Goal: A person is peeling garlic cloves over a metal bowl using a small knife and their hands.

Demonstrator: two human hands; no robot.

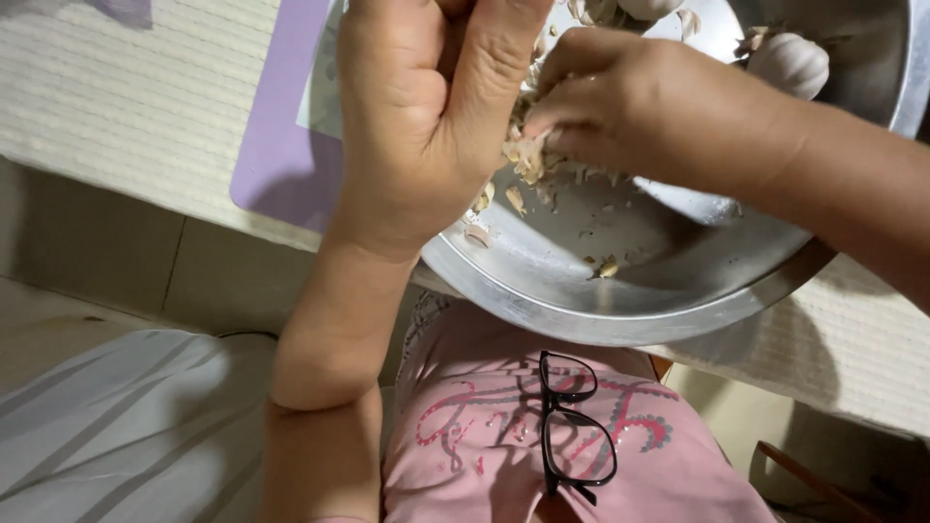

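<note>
Both hands pinch papery garlic skins [528,155] over the steel bowl [620,300]: left hand [417,126] nearer, right hand [639,107] beyond. Glasses [572,426] hang below the bowl; a garlic bulb [792,60] sits at its far rim.

Single head-worn view, looking steeply down from close range onto the round, shallow steel bowl [620,291] and the wearer's pink printed shirt [484,426] below.

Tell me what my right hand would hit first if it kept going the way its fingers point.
Likely your left hand: the right hand points left across the steel bowl, with garlic skins pinched between them. Depth is unclear.
</note>
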